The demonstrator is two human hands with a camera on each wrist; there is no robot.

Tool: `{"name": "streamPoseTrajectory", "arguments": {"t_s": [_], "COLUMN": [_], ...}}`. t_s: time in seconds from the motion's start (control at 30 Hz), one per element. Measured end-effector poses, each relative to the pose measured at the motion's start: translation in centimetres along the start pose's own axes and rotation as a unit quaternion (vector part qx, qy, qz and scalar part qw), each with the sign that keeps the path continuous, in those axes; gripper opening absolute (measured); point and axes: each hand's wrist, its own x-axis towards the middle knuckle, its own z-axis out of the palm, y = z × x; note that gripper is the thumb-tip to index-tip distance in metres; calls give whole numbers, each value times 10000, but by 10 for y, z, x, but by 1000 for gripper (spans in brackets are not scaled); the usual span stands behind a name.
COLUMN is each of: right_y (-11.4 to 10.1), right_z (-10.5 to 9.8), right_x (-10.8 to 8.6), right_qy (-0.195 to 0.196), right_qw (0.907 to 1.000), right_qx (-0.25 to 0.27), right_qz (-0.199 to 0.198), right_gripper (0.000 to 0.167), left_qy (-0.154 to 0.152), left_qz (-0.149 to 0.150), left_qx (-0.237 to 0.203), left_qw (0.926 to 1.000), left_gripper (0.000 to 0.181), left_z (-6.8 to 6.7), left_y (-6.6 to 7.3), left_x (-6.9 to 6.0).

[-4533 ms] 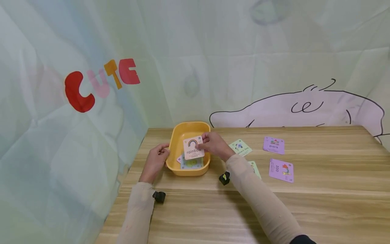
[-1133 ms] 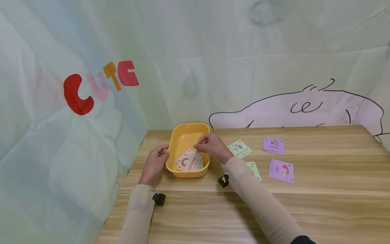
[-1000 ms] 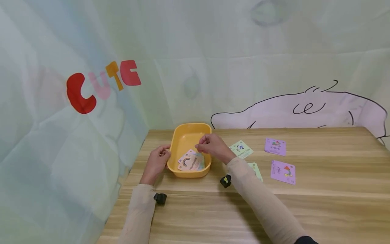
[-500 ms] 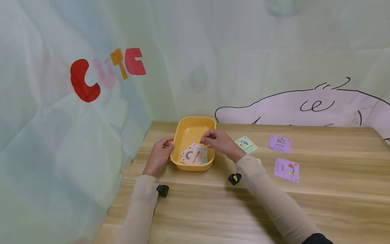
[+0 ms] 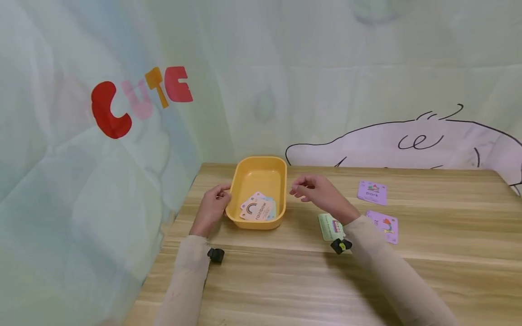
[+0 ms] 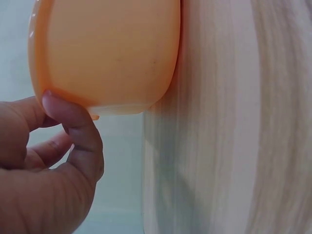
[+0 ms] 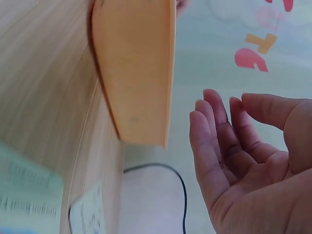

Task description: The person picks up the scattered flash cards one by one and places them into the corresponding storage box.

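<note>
A yellow plastic tub [image 5: 261, 179] stands at the table's back left. Inside it, at the near end, a rainbow card [image 5: 258, 211] lies on top of other cards. My left hand [image 5: 212, 207] grips the tub's left rim between thumb and fingers, as the left wrist view also shows. Just right of the tub, my right hand [image 5: 322, 194] hovers with loosely bent fingers and nothing in them. A green card [image 5: 331, 227] lies below that hand, partly covered by the wrist. Another light green card [image 7: 88, 210] shows in the right wrist view; the hand hides it in the head view.
Two purple cards, one reading park [image 5: 372, 193] and a zoo card [image 5: 387, 227] partly behind the right sleeve, lie farther right on the wooden table [image 5: 269, 280]. A printed cloth backdrop [image 5: 244, 81] rises along the table's back and left edges.
The rainbow card went from my right hand into the tub. That hand then moved right, out over the tub's right rim. My left hand stays on the rim.
</note>
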Motion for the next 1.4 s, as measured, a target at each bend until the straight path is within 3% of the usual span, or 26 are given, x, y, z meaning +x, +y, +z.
{"name": "streamPoseTrajectory", "arguments": {"t_s": [0.17,0.5,0.67,0.97,1.2,1.4], "right_y": [6,27,32,52,70,83], "right_z": [-21,-55,-68,-96,-123,-139], "right_x": [-13,-37,-49,-73,-94,-108], "right_qy": [94,274,411,657,743,765], "right_qw": [9998,9994,9974,9898,9854,9828], "right_qx": [-151,-220,-592,-1237,-1516,-1635], "right_qz": [-104,69,85,-256,210,379], "right_gripper": [25,24,31,36,43,51], "left_qy": [33,8,2,-18,-9,25], "left_qz": [1,-118,-100,-38,-119,-131], "left_qx": [-16,-38,-20,7,-13,-35], "left_qw": [10000,9999,9999,10000,9999,9999], "left_gripper": [37,37,37,36,37,37], "left_z": [-1,-1,-3,-1,0,0], "left_y": [1,-1,-1,-1,-1,0], "left_x": [2,2,1,3,2,2]}}
